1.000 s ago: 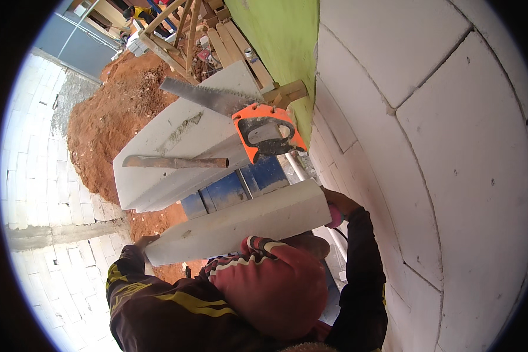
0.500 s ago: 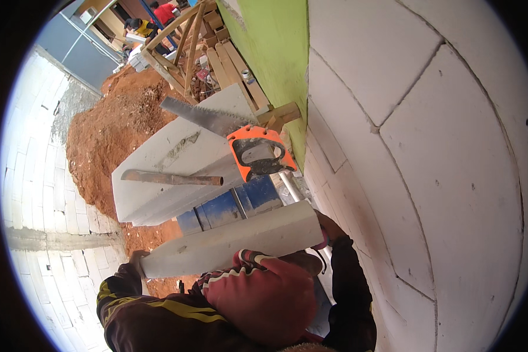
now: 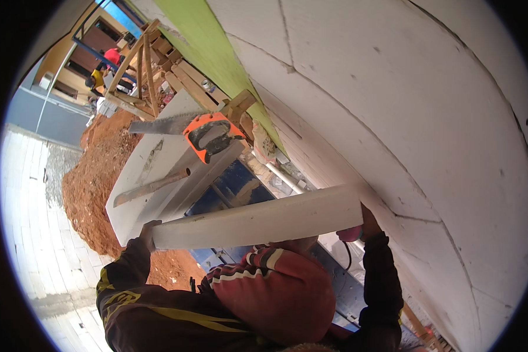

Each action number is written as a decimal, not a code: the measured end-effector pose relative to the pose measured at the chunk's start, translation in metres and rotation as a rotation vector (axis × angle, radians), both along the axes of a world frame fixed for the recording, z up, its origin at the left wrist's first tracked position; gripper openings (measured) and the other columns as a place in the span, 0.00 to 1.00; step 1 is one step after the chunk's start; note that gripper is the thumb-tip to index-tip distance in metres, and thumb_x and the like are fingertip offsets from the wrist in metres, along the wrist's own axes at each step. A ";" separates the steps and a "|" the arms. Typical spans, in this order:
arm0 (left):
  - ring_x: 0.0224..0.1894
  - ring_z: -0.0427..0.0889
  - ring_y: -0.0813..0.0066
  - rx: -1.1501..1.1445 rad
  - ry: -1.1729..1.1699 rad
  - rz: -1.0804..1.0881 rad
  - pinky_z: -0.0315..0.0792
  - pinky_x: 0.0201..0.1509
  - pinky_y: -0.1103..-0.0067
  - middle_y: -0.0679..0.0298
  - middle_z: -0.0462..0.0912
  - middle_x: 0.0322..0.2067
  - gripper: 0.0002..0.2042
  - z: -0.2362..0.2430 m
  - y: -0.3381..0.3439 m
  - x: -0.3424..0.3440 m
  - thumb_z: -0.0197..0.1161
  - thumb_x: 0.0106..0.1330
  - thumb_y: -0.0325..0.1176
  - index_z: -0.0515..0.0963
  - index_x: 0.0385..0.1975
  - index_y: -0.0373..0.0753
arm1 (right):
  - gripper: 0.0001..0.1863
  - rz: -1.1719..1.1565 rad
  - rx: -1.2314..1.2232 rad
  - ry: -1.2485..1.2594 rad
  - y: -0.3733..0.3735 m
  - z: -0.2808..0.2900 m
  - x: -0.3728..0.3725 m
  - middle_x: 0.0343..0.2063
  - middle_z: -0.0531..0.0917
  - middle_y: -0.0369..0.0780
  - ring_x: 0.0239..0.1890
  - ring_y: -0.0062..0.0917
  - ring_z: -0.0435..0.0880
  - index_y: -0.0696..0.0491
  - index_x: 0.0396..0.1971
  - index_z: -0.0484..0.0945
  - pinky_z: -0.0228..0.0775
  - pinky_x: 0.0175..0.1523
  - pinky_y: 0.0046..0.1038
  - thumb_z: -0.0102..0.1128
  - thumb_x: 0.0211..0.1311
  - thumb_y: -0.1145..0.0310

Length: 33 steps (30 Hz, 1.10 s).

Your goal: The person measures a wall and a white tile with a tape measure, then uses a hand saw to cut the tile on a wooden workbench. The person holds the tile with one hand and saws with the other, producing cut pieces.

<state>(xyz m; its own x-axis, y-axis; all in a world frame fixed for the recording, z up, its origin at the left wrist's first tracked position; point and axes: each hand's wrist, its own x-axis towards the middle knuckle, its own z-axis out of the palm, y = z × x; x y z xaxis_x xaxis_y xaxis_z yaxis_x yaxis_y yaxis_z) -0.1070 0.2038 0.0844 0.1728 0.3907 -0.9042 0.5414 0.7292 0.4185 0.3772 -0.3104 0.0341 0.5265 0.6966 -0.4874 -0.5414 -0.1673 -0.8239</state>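
Both my hands grip a long pale block: my left hand (image 3: pixel 149 234) at its left end, my right hand (image 3: pixel 369 222) at its right end, close beside the right wall. The block (image 3: pixel 255 216) lies crosswise above red fabric (image 3: pixel 281 293) with striped trim. A pink object (image 3: pixel 349 233) with a black cord hangs by my right hand; its kind is unclear. Beyond the block, a handsaw (image 3: pixel 211 134) with an orange handle and a rusty pipe (image 3: pixel 149 189) rest on larger pale slabs (image 3: pixel 126 211), over a blue surface (image 3: pixel 233 180).
A pale block wall (image 3: pixel 428 135) runs along the right, with a green band (image 3: pixel 211 41). Red soil (image 3: pixel 94 188) and another block wall (image 3: pixel 29 205) are left. A wooden frame (image 3: pixel 146 82), planks and two other people (image 3: pixel 102 70) are in the background.
The view has turned, shifting the saw and slabs leftward. The held block has moved right and up in the picture, its right end now against or very near the wall.
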 end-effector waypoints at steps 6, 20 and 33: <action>0.35 0.86 0.52 0.007 -0.007 -0.295 0.80 0.33 0.55 0.54 0.85 0.38 0.27 0.018 0.002 0.081 0.52 0.66 0.57 0.78 0.48 0.37 | 0.31 -0.261 0.077 0.370 -0.106 0.059 -0.037 0.37 0.85 0.38 0.29 0.25 0.86 0.51 0.59 0.74 0.84 0.35 0.33 0.45 0.76 0.39; 0.23 0.83 0.66 0.050 -0.287 -0.807 0.70 0.17 0.73 0.62 0.85 0.31 0.24 0.035 -0.168 0.340 0.52 0.70 0.56 0.79 0.43 0.39 | 0.28 -1.042 -0.171 -0.018 -0.315 0.161 -0.246 0.43 0.84 0.39 0.39 0.25 0.86 0.54 0.61 0.73 0.83 0.42 0.31 0.49 0.74 0.47; 0.43 0.81 0.65 -0.409 -0.247 -1.323 0.75 0.50 0.68 0.61 0.82 0.39 0.17 -0.059 -0.363 0.416 0.53 0.69 0.46 0.77 0.43 0.39 | 0.29 -2.039 -0.558 0.116 -0.234 0.259 -0.560 0.46 0.83 0.41 0.42 0.27 0.85 0.54 0.62 0.72 0.82 0.46 0.33 0.54 0.67 0.52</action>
<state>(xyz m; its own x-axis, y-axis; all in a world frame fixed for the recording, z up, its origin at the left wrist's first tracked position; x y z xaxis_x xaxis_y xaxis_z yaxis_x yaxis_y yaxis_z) 0.3093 -0.1596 0.0254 0.3692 -0.4635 -0.8055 0.8579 -0.1632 0.4871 -0.1830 -0.5441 0.2931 0.1292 -0.8744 -0.4677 -0.2663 0.4237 -0.8657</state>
